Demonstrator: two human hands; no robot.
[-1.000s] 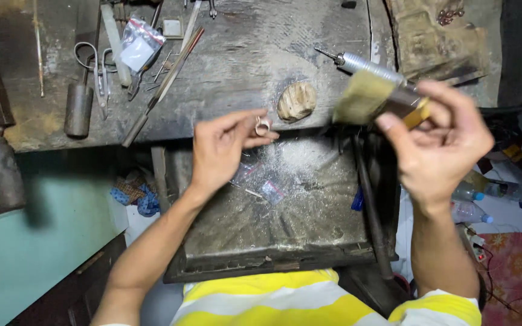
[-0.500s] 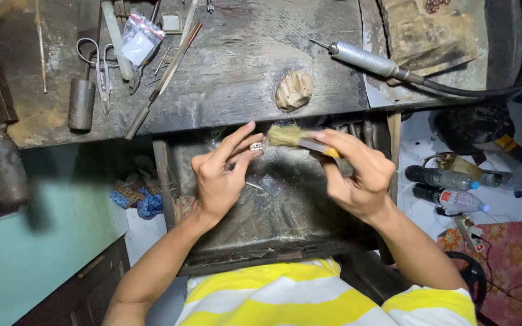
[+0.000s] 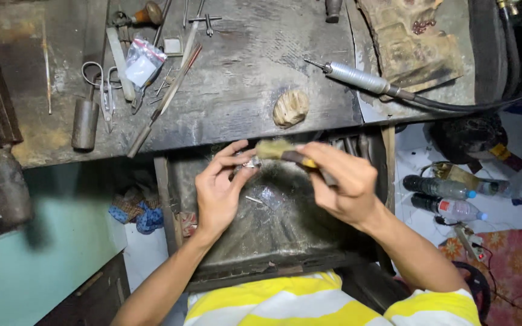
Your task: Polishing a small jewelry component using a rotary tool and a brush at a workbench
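your workbench (image 3: 243, 90) fills the top of the view, dark, scuffed wood. below its front edge a shallow tray (image 3: 273, 241) is pulled out over your lap, its bottom grimy and dusted with filings.

off to the right, on the floor, two plastic bottles (image 3: 445, 199) lie side by side, near a red patterned mat (image 3: 515, 265).

on the bench, right of centre, a metal handpiece (image 3: 357, 77) rests at a slant, its black hose (image 3: 454, 105) trailing off to the right. just below it, near the bench edge, sits a ridged wooden peg (image 3: 290, 107).

at the left of the bench: a short metal cylinder (image 3: 84, 124), scissors (image 3: 105, 90) just beside it, a small clear bag (image 3: 142, 63), and a long thin file (image 3: 163, 99) lying at a slant among smaller tools.

your left hand (image 3: 219, 190) is over the tray, palm towards you, thumb and fingertips pinched narrow on a small shiny metal piece (image 3: 250, 162); its exact shape is too small to tell.

your right hand (image 3: 345, 181) is closed around the dark handle of a brush (image 3: 282, 151), fingers wrapped, thumb on top. the pale bristle head points left and touches the metal piece, just under the bench edge, above the far end of the tray.

both forearms come up from the bottom of the view, over a yellow and white striped shirt (image 3: 309, 305).
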